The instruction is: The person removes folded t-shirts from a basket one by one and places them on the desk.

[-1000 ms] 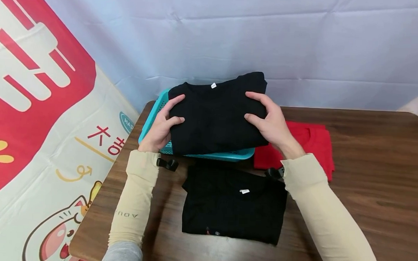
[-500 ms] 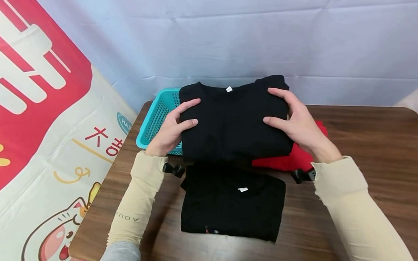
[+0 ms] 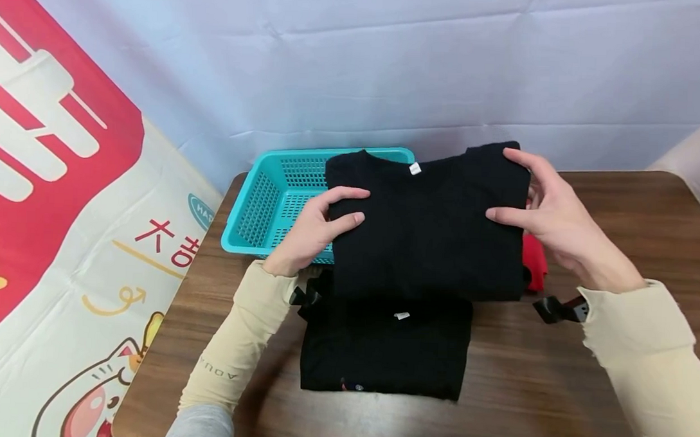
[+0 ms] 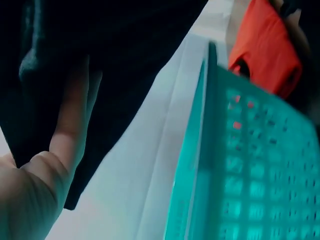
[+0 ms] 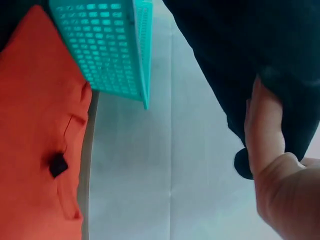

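A folded black T-shirt [image 3: 425,234] with a white neck label hangs in the air between both hands. My left hand [image 3: 315,230] grips its left edge, thumb on the front face. At the right edge my right hand [image 3: 558,219] holds it the same way, some fingers hidden behind the cloth. Below lies a second folded black T-shirt [image 3: 380,361] on the table, partly covered from view. Behind and to the left stands a turquoise plastic basket [image 3: 252,208], its right part hidden by the raised shirt. In the right wrist view a red folded garment [image 5: 35,150] lies beside the basket.
The brown wooden table [image 3: 633,228] reaches to the right and front. A pale cloth backdrop [image 3: 390,65] hangs behind it. To the left is a printed red and white cloth [image 3: 95,235].
Both hands have carried the black T-shirt to the right and nearer, off the basket, whose inside now shows. The shirt covers most of the red garment and more of the shirt on the table.
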### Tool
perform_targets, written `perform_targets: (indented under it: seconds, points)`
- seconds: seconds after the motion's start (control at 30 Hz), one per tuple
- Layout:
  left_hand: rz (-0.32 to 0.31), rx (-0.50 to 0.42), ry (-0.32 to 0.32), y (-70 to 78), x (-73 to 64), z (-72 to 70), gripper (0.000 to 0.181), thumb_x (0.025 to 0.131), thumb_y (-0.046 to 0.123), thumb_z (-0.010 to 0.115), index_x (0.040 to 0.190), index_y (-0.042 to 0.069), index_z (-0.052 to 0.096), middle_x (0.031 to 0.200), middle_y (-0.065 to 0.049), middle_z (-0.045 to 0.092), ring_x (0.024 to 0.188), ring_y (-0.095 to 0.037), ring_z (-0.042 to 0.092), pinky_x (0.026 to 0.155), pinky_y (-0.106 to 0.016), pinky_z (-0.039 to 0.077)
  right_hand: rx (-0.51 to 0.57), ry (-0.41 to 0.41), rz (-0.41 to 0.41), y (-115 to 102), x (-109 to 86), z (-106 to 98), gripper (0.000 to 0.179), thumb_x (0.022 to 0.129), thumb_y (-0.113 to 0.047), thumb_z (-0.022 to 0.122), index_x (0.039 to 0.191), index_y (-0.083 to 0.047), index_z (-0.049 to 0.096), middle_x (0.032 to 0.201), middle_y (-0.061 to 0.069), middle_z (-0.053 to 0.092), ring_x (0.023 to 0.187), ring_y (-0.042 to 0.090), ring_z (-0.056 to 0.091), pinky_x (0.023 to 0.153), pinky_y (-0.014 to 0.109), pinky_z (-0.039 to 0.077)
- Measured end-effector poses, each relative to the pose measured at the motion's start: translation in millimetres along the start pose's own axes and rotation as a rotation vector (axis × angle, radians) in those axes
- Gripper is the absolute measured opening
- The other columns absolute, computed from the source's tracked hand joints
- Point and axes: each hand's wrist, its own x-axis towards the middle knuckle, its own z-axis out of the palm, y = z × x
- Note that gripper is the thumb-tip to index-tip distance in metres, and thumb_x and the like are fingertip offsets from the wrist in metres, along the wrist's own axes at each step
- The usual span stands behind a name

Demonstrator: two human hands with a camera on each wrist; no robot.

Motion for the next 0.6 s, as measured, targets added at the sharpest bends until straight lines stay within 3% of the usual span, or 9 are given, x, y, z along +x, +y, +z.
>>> perform_targets:
  seconds: [0.1,0.17,0.27,0.3,0.33,0.4,0.43,0.5,0.6]
  points:
    - [-0.006,0.058,-0.009,2.2,-1.6,12.0,0.036,0.092,0.016,0.065,0.127,0.017,0.062,0.136,0.007,0.052,0.088,-0.007,0.053,0.084,-0.028,0.047,-0.136,0.012,0.032,6,-10.1,-11,0.091,0.085,-0.009,0.072,0.153,-0.036,0.018,0.146,-0.002,0.022,0.049,0.017,0.034,0.054,0.027,0.039]
    - [-0.023,0.063,-0.024,4.6,-3.4,20.6,0.035,0.091,0.016,0.065,0.126,0.019,0.063,0.110,0.006,0.062,0.065,-0.012,0.048,0.069,-0.027,0.046,-0.159,0.008,0.061,10,-17.7,-19,0.094,0.086,-0.009,0.072,0.154,-0.037,0.013,0.157,-0.005,0.011,0.046,0.017,0.030,0.050,0.027,0.037]
    - [-0.055,0.073,-0.064,9.8,-6.5,33.3,0.035,0.092,0.015,0.065,0.126,0.023,0.062,0.076,0.004,0.055,0.039,-0.021,0.024,0.046,-0.029,0.036,-0.161,0.012,0.101,16,-28.9,-31,0.098,0.086,-0.008,0.071,0.155,-0.035,0.006,0.162,-0.010,0.001,0.044,0.016,0.025,0.046,0.030,0.032]
    - [-0.066,0.069,-0.083,11.3,-7.4,37.2,0.035,0.093,0.015,0.064,0.126,0.024,0.062,0.070,0.004,0.054,0.035,-0.022,0.023,0.041,-0.030,0.032,-0.163,0.018,0.120,17,-32.3,-34,0.099,0.087,-0.009,0.071,0.155,-0.035,0.005,0.161,-0.010,0.005,0.044,0.016,0.025,0.043,0.032,0.030]
    - [-0.074,0.066,-0.100,13.0,-8.3,41.0,0.035,0.093,0.014,0.063,0.127,0.024,0.061,0.063,0.002,0.051,0.034,-0.023,0.023,0.038,-0.031,0.029,-0.165,0.026,0.141,19,-35.9,-38,0.100,0.087,-0.009,0.071,0.155,-0.035,0.003,0.155,-0.008,0.025,0.044,0.016,0.026,0.040,0.035,0.028]
    - [-0.077,0.062,-0.135,14.6,-9.7,47.9,0.036,0.094,0.013,0.061,0.129,0.023,0.059,0.065,0.002,0.055,0.034,-0.023,0.024,0.038,-0.031,0.029,-0.175,0.041,0.170,22,-42.2,-44,0.102,0.086,-0.009,0.071,0.155,-0.034,0.000,0.114,-0.007,0.056,0.045,0.016,0.028,0.042,0.036,0.028]
    - [-0.083,0.050,-0.153,15.0,-10.4,51.4,0.037,0.094,0.012,0.060,0.129,0.022,0.059,0.061,0.000,0.054,0.034,-0.022,0.024,0.038,-0.030,0.029,-0.184,0.046,0.186,24,-45.2,-47,0.103,0.086,-0.010,0.072,0.155,-0.034,-0.001,0.088,-0.010,0.055,0.044,0.016,0.028,0.040,0.037,0.027]
    - [-0.091,0.028,-0.187,15.1,-11.6,58.6,0.038,0.095,0.010,0.059,0.131,0.021,0.058,0.070,-0.001,0.062,0.035,-0.021,0.024,0.040,-0.029,0.030,-0.217,0.050,0.222,29,-51.4,-53,0.104,0.087,-0.013,0.072,0.155,-0.035,-0.004,0.059,-0.013,0.031,0.040,0.016,0.028,0.038,0.038,0.027]
    - [-0.105,0.000,-0.250,13.3,-12.9,70.5,0.039,0.095,0.006,0.058,0.132,0.018,0.056,0.084,-0.006,0.068,0.038,-0.019,0.029,0.043,-0.027,0.031,-0.235,0.037,0.271,39,-60.1,-63,0.102,0.089,-0.016,0.069,0.154,-0.033,-0.008,0.056,-0.012,0.030,0.039,0.016,0.031,0.038,0.038,0.027]
